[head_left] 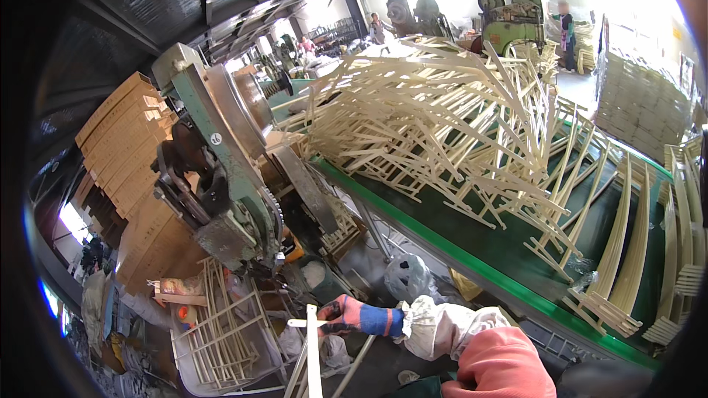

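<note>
My right hand [345, 317], in a red and blue work glove with dark fingertips, reaches in from the lower right. Its fingers are closed on a cream-coloured slat [313, 357] that runs down out of the lower edge. A short pale crosspiece [301, 323] sticks out to the left near the slat's top, close to the fingertips. Beside it, on the left, stands a grey-white bin [193, 377] with more cream slatted frames [228, 339] lying in and over it. A green machine [243, 199] with a large wheel rises just beyond. My left hand is out of sight.
To the right runs a green-edged table [435, 232] heaped with cream slatted frames [428, 118]. Stacked cartons [129, 155] stand behind the machine. A bucket [317, 276] and a plastic bag [409, 276] sit under the table's near side. One person [566, 33] stands far right.
</note>
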A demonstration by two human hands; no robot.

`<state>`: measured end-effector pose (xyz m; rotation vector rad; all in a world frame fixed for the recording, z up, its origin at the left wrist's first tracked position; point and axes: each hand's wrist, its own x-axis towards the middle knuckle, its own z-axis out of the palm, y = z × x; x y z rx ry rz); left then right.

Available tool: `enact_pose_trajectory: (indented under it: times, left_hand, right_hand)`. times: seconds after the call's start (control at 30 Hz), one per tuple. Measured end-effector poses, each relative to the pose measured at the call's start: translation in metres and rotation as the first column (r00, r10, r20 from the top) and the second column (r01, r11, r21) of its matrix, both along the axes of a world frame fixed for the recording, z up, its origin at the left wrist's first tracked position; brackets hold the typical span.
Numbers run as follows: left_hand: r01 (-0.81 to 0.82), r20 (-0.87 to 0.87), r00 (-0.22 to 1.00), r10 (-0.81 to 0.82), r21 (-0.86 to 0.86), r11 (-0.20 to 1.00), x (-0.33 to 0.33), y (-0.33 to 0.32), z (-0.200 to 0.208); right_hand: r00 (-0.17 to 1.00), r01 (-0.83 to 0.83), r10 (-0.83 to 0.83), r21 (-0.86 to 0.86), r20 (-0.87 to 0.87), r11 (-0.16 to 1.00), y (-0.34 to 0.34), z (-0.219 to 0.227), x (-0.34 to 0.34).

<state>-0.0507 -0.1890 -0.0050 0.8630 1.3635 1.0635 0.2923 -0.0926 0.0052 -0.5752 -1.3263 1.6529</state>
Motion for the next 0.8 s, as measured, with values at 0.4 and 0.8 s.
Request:
enact_pose_trajectory:
  times: [0.4, 0.8]
  left_hand:
    - [0.247, -0.082, 0.965, -0.248, -0.012, 0.969, 0.051, 0.071, -0.017]
    - [0.721, -0.273, 0.675, -0.685, 0.049, 0.691, 0.058, 0.127, 0.005]
  right_hand:
    - [0.870, -0.033, -0.122, 0.304, 0.478, 0.952, -0.001, 0.003, -0.040]
    - [0.525, -0.103, -0.176, 0.268, 0.832, 0.958, 0.061, 0.006, -0.044]
